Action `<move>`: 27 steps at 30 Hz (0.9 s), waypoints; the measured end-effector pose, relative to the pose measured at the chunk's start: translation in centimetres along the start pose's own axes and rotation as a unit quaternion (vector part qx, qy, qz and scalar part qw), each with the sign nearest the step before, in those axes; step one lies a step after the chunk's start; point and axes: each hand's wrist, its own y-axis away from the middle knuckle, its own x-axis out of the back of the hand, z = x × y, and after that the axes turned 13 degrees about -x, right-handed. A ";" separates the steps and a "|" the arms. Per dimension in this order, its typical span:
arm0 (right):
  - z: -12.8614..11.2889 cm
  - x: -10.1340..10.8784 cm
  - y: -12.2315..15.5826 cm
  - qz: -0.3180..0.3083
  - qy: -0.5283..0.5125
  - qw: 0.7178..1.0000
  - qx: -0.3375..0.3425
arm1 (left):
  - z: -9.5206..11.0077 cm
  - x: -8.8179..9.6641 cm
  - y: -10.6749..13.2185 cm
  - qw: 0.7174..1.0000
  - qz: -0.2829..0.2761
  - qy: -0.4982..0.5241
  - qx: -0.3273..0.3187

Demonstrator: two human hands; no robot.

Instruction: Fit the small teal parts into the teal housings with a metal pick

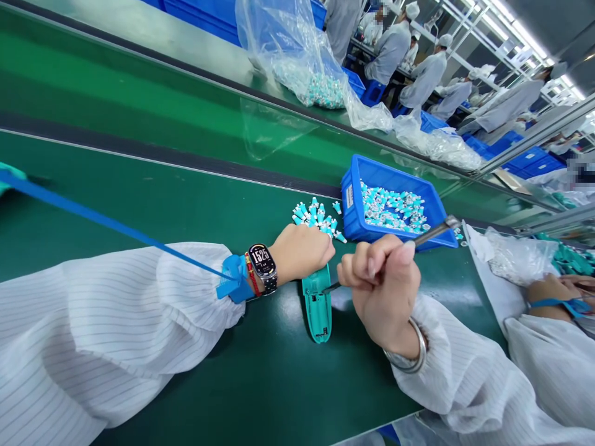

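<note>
My left hand (302,251) is closed over the upper end of a green plastic shell (318,316), its fingers mostly hidden from this view. The shell lies open side up on the green table, with a slot and small dark parts inside. In my right fist (383,288) is a slim metal tool (436,231); its blunt end sticks out at the upper right. The tool's thin dark tip reaches the shell's inside near the slot. Just beyond my left hand is a loose pile of small turquoise-and-white parts (316,212).
A blue bin (395,235) with many such parts stands behind my right hand. A blue cord (111,226) runs from my left wrist. At right are another person's hand (553,294) and green parts (574,255). A clear bag (297,49) sits across the green belt (139,80).
</note>
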 end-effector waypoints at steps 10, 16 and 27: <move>0.8 0.1 0.1 -0.003 -0.035 0.999 0.007 | 0.2 -0.1 0.2 1.000 -0.011 0.004 -0.001; 1.5 -0.1 0.5 0.001 -0.008 0.999 0.048 | 0.1 -0.5 -0.1 0.999 0.010 0.034 0.030; 1.3 0.3 -0.3 0.006 -0.043 0.999 0.003 | -0.3 -0.5 0.2 1.000 -0.010 0.002 0.012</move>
